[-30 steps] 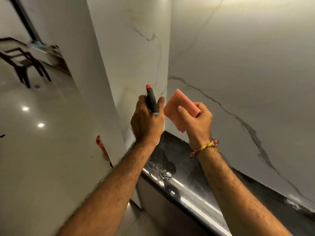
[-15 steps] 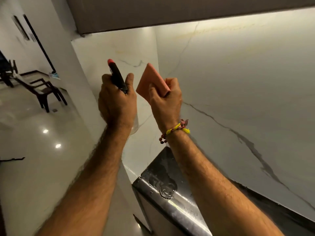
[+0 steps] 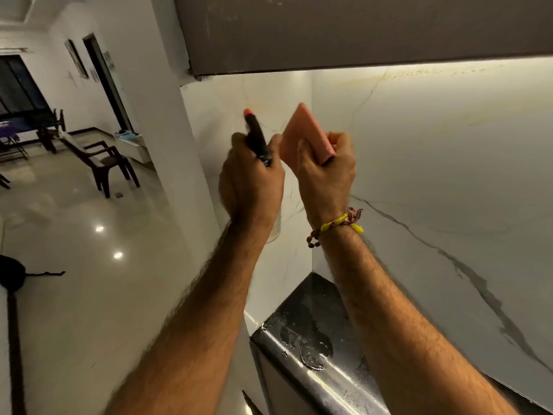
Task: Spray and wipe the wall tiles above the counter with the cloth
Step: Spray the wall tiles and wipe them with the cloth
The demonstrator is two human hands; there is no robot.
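Note:
My left hand (image 3: 251,178) is raised near the wall corner, closed around a spray bottle (image 3: 256,137) whose black head with a red tip sticks up above my fist; the bottle's body is mostly hidden behind my hand. My right hand (image 3: 324,175) sits just to its right, gripping a folded pink cloth (image 3: 305,133) with one corner pointing up. Both are held close to the white marble-look wall tiles (image 3: 434,163), which have dark veins. I cannot tell whether the cloth touches the tiles.
A dark overhead cabinet (image 3: 359,31) hangs just above my hands. A black wet counter (image 3: 314,333) with a shiny edge runs below to the right. To the left lies a glossy floor (image 3: 74,265) with a dark chair (image 3: 104,163).
Both hands have risen along the wall corner with the bottle and cloth, and my view has tilted up so the overhead cabinet's underside now shows.

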